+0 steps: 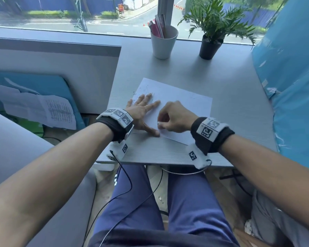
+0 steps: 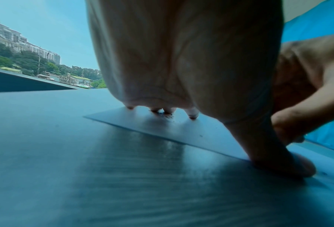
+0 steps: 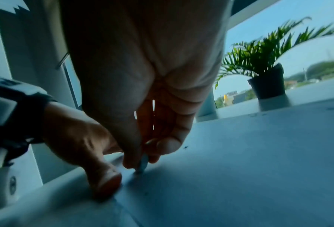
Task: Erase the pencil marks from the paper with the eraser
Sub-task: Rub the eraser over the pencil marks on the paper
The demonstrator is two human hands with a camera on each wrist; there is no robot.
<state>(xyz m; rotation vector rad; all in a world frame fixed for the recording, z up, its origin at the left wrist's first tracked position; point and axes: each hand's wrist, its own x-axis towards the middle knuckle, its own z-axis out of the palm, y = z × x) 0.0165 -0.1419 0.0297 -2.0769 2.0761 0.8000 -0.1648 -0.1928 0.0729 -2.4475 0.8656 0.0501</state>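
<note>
A white sheet of paper (image 1: 184, 102) lies tilted on the grey table (image 1: 212, 73), with faint pencil marks (image 1: 146, 89) near its far left corner. My left hand (image 1: 143, 109) lies flat on the paper's left side, fingers spread, thumb at the near edge. Its fingertips (image 2: 192, 114) press the paper (image 2: 181, 130) among dark eraser crumbs. My right hand (image 1: 175, 116) is curled near the paper's front edge and pinches a small pale eraser (image 3: 143, 164), whose tip touches the paper (image 3: 240, 161) just beside the left thumb (image 3: 104, 181).
A white cup (image 1: 163, 42) with pens and a potted plant (image 1: 211, 32) stand at the table's far edge by the window. A blue wrapped panel (image 1: 292, 77) borders the right side. Loose papers (image 1: 43, 107) lie lower left, off the table.
</note>
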